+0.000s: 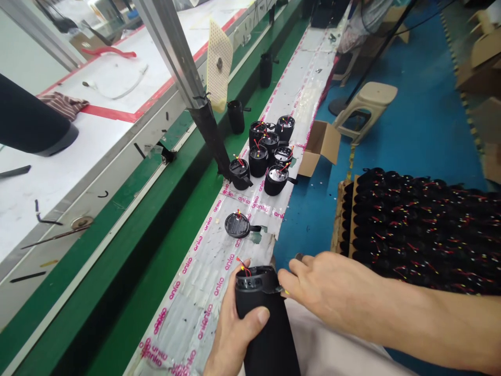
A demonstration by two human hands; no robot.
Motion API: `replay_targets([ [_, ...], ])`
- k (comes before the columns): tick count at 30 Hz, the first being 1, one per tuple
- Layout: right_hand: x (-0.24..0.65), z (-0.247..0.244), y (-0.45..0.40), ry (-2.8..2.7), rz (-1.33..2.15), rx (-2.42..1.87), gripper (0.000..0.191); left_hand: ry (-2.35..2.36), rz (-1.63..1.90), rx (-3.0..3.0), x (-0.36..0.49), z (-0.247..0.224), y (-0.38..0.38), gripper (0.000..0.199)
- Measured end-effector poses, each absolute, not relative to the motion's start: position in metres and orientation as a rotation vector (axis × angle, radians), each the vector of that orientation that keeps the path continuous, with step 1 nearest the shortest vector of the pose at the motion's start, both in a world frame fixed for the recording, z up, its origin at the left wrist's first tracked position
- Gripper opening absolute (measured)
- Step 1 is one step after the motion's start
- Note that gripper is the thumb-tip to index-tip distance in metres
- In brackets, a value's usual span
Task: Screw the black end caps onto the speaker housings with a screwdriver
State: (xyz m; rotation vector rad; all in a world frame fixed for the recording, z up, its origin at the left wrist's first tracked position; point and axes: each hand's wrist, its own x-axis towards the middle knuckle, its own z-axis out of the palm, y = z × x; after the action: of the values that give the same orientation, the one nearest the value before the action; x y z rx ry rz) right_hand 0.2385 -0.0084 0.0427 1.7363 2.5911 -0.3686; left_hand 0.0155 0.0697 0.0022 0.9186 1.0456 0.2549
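My left hand (238,326) is wrapped round a black cylindrical speaker (270,334), its thumb across the front. The speaker is tilted, with its open end up, and red wires with yellow ends stick out of that end. My right hand (317,282) is closed beside the rim. A thin grey tip with a bit of yellow shows between its fingers and the rim; the fingers hide what it belongs to. Just beyond lies a black round cap (237,224) with a strap and a small wire.
Several black speakers with wires (258,159) stand on the taped ledge (203,292). A green conveyor belt (129,250) runs along the left, with a metal post (172,47) beside it. On the right are an open carton (319,149), a stool (368,99) and rows of speakers (422,230).
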Motion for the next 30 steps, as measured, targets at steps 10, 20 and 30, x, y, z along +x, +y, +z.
replay_targets([
  [10,0.249,0.031,0.006,2.518,-0.919,2.016,0.015,0.991,0.311,0.561,0.013,-0.014,0.063,0.096],
  [20,0.247,0.007,0.026,2.267,-1.175,2.524,0.025,1.293,0.451,0.823,-0.007,-0.043,0.086,0.089],
  [30,0.202,-0.074,0.116,2.108,-0.802,2.503,0.091,1.841,0.747,1.781,-0.038,-0.120,0.111,0.079],
])
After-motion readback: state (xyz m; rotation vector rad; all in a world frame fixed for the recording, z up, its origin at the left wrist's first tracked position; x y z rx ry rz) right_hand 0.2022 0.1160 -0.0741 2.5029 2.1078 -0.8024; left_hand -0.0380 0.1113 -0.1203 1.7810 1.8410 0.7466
